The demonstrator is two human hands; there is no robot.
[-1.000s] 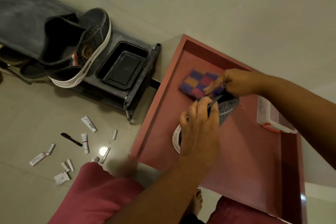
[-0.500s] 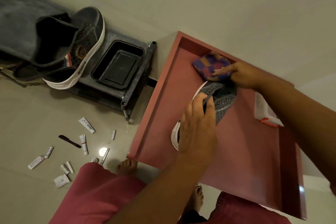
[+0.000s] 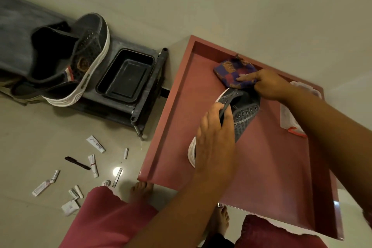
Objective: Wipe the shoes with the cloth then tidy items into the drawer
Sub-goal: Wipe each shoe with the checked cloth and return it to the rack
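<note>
Centrally, grey shoe point(image 3: 244, 115) on the red tray point(image 3: 173, 127), white sole edge toward the tray's left rim. Left hand point(image 3: 215, 141) gripping it, fingers curled over the collar, thumb side on the upper. Right hand point(image 3: 265, 83) at the shoe's far end, fingers bunched round the cloth point(image 3: 231, 72), index finger stretched flat across it. Cloth checked purple, orange and red, touching the shoe's far tip and lying near the tray's far wall. Beside the right forearm, a clear box point(image 3: 289, 119) with a red clasp, partly hidden. Left of the tray, a dark rack point(image 3: 141, 110) holding a black tub point(image 3: 125, 75) and a second shoe point(image 3: 80, 62) tilted on its side. On the floor point(image 3: 30, 137) below the rack, scattered small tubes point(image 3: 96, 144) and a black pen point(image 3: 77, 163). Bare feet and pink cloth at the lower edge.
</note>
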